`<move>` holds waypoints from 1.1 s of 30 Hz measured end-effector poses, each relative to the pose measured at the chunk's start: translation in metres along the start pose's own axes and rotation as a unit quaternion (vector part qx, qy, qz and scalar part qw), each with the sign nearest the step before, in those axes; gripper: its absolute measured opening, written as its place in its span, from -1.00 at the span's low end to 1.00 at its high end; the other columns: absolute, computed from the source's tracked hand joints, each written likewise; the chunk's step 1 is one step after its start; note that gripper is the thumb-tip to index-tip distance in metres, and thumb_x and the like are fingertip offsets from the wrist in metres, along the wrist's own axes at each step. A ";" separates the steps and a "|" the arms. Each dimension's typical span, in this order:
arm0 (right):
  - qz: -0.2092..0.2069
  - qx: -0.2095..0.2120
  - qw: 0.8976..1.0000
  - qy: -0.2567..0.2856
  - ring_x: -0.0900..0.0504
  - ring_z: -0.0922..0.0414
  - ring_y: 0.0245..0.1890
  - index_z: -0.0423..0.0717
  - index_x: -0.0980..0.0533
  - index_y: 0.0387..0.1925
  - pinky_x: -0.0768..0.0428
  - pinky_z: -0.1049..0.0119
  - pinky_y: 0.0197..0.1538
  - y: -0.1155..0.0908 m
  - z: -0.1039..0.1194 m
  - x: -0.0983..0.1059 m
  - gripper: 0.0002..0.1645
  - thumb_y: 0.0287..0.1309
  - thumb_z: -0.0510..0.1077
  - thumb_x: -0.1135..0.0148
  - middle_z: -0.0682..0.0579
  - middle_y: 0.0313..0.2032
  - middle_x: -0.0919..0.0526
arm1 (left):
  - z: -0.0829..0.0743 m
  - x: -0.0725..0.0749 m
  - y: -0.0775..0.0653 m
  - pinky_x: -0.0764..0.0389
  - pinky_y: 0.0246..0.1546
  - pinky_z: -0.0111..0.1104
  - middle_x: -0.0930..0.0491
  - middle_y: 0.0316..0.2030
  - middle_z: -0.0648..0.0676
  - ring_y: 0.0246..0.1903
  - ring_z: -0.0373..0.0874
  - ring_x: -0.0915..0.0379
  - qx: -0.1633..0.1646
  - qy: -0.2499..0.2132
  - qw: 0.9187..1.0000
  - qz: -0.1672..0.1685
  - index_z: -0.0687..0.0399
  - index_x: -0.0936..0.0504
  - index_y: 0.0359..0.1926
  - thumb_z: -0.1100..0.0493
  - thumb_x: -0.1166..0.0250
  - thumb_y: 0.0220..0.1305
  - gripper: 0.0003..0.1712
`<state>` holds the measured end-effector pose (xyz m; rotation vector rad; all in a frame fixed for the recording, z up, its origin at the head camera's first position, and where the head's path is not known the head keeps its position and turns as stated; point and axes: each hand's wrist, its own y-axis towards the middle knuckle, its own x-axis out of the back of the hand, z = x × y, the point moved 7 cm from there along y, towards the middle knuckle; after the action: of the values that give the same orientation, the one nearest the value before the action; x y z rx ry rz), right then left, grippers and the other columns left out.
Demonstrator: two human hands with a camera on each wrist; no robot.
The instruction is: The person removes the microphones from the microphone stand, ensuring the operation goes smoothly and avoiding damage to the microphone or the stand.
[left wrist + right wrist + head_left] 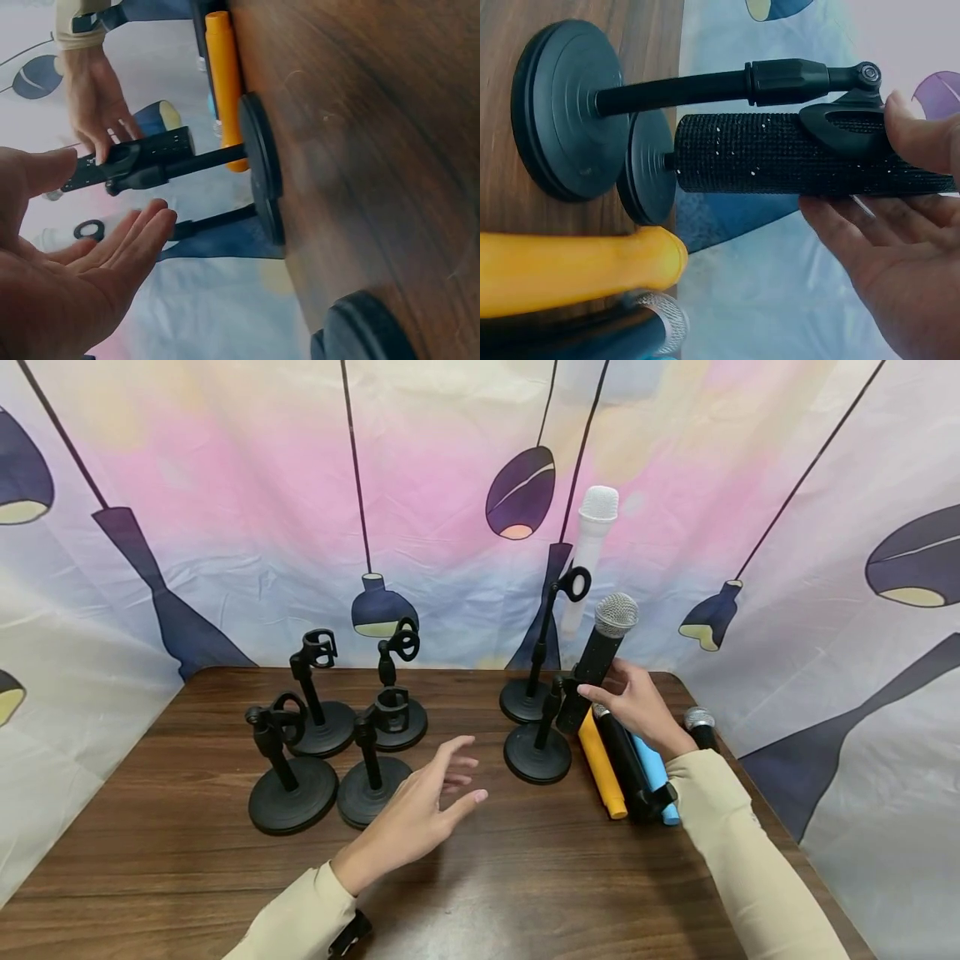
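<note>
My right hand holds a black, sparkly microphone with a silver mesh head, thumb on one side and fingers on the other. The microphone leans upright in the clip of the front right stand; its lower end sticks out past the clip, above the round base. Behind it, a white microphone rests in the clip of a taller stand. My left hand hovers over the table, palm toward the stands, fingers spread and holding nothing.
Several black stands with bare clips, among them a front left one, stand on the left of the wooden table. Right of the stands lie a yellow microphone, a black one, a blue one and another silver-headed one. A printed curtain hangs behind.
</note>
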<state>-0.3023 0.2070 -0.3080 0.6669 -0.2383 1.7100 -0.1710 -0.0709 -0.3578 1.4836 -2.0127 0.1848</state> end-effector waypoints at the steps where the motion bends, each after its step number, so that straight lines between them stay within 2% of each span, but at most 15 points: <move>1: -0.005 0.001 1.000 0.000 -0.45 -0.22 0.31 -0.29 -0.33 0.39 -0.44 -0.16 0.27 0.001 -0.001 0.000 -0.30 0.39 -0.04 -0.30 -0.29 0.26 -0.49 | 0.002 -0.001 0.001 -0.55 0.13 -0.11 -0.52 0.23 0.07 0.13 -0.01 -0.57 0.005 -0.002 1.000 0.000 -0.12 -0.12 0.54 0.00 -0.32 0.44 -0.20; 4: -0.011 0.012 1.000 0.004 -0.48 -0.20 0.28 -0.31 -0.36 0.36 -0.43 -0.16 0.28 0.002 -0.001 -0.002 -0.35 0.40 -0.07 -0.29 -0.30 0.22 -0.53 | 0.007 -0.002 0.003 -0.52 0.18 -0.15 -0.48 0.27 0.10 0.16 0.01 -0.55 0.014 -0.004 1.000 -0.001 -0.08 -0.07 0.57 0.02 -0.33 0.43 -0.14; 9: -0.008 0.026 0.999 0.022 -0.57 -0.15 0.21 -0.31 -0.41 0.32 -0.49 -0.10 0.22 0.004 -0.002 -0.006 -0.43 0.40 -0.13 -0.29 -0.28 0.17 -0.60 | 0.013 -0.004 0.006 -0.47 0.23 -0.14 -0.46 0.30 0.12 0.23 0.03 -0.50 0.020 -0.005 1.000 0.001 -0.03 -0.10 0.56 0.01 -0.32 0.43 -0.16; 15: -0.006 0.029 1.000 0.007 -0.57 -0.14 0.21 -0.29 -0.41 0.34 -0.54 -0.11 0.17 0.002 0.002 -0.014 -0.39 0.39 -0.09 -0.30 -0.26 0.19 -0.59 | 0.017 -0.007 0.009 -0.42 0.28 -0.07 -0.42 0.34 0.19 0.28 0.13 -0.44 0.019 -0.021 1.000 0.008 0.00 -0.13 0.54 0.02 -0.29 0.46 -0.21; 22: 0.008 0.036 0.999 0.027 -0.56 -0.17 0.22 -0.32 -0.40 0.34 -0.50 -0.10 0.22 0.000 0.008 -0.025 -0.39 0.38 -0.14 -0.31 -0.29 0.19 -0.58 | 0.017 -0.007 0.012 -0.47 0.20 0.06 -0.39 0.38 0.19 0.30 0.07 -0.42 0.021 -0.015 1.000 0.005 -0.08 -0.17 0.54 -0.05 -0.27 0.47 -0.25; 29: 0.021 0.050 0.997 0.047 -0.61 -0.17 0.17 -0.27 -0.42 0.34 -0.57 -0.05 0.15 -0.004 0.016 -0.037 -0.41 0.36 -0.17 -0.32 -0.25 0.21 -0.58 | 0.014 -0.007 0.019 -0.43 0.28 -0.16 -0.36 0.40 0.12 0.34 0.01 -0.38 0.009 -0.011 1.000 0.003 -0.03 -0.21 0.54 0.00 -0.24 0.50 -0.29; 33: 0.026 0.054 0.997 0.055 -0.65 -0.16 0.11 -0.21 -0.43 0.35 -0.63 0.01 0.07 -0.008 0.022 -0.044 -0.40 0.35 -0.17 -0.34 -0.22 0.24 -0.55 | 0.012 -0.006 0.022 -0.42 0.29 -0.20 -0.34 0.42 0.11 0.37 -0.04 -0.34 0.010 -0.019 1.000 0.006 -0.01 -0.19 0.55 0.02 -0.22 0.51 -0.29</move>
<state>-0.2835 0.1611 -0.3159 0.6477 -0.0859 1.8144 -0.1945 -0.0633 -0.3651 1.4985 -2.0551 0.1826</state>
